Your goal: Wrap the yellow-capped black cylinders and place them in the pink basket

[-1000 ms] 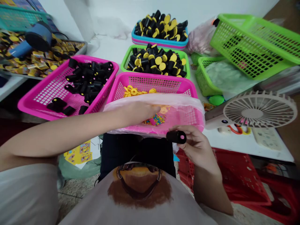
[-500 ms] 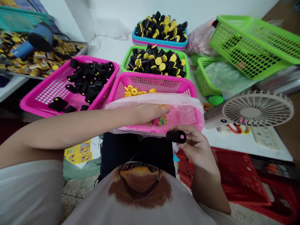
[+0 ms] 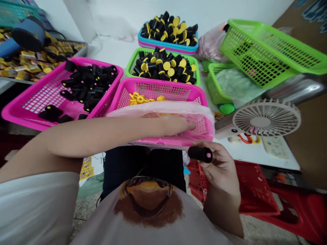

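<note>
My right hand [image 3: 219, 161] holds a black plastic tube [image 3: 196, 153] on its side, with a pink dot showing at its near end. Over the front of a pink basket [image 3: 108, 110], my left hand [image 3: 177, 125] reaches in from the left, its fingers together and pointing right. Whatever is between those fingertips is hidden. Translucent plastic sheeting [image 3: 133, 108] covers the basket's front part. Small coloured beads [image 3: 179, 134] show just beneath the left hand, mostly covered by it. Yellow rings and caps [image 3: 140, 98] lie at the back left of the basket.
To the left, a pink basket [image 3: 30, 97] holds black tubes. Behind are a green basket [image 3: 130, 64] and a blue basket [image 3: 167, 47] with yellow-capped black tubes. A small fan [image 3: 267, 117] stands at right, near green baskets [image 3: 276, 47]. A red crate [image 3: 255, 190] is below.
My left hand has moved right across the beads and now covers most of them. My right hand keeps the black tube, now slightly farther right and lower. The view has turned slightly.
</note>
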